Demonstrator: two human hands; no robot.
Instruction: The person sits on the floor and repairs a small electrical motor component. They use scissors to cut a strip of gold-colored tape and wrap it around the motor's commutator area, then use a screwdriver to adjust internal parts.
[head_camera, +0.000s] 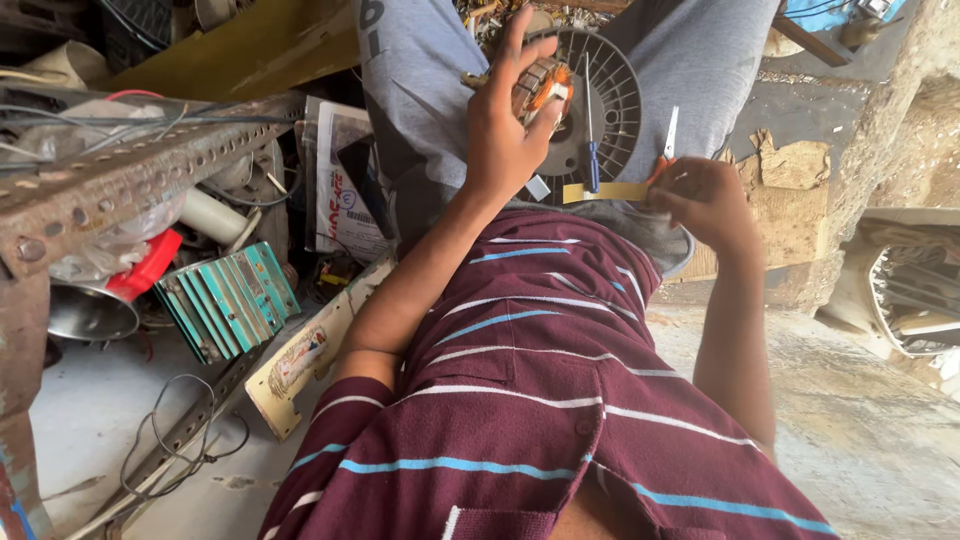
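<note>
Your left hand (500, 130) is closed round a motor winding (540, 90) w/ copper coils & orange bits, held up over your lap in front of a round grey fan housing (600, 110). Your right hand (705, 195) pinches small orange-handled scissors (668, 140), blades pointing up & away from you, plus a yellowish paper strip (605, 191). Strip's long axis runs sideways, from the right hand's fingers toward the left hand, free end just below the winding. Right hand is nearer the strip; winding sits up & left of it. A blue-handled screwdriver (591, 150) prob. rests on the housing — hard to tell.
</note>
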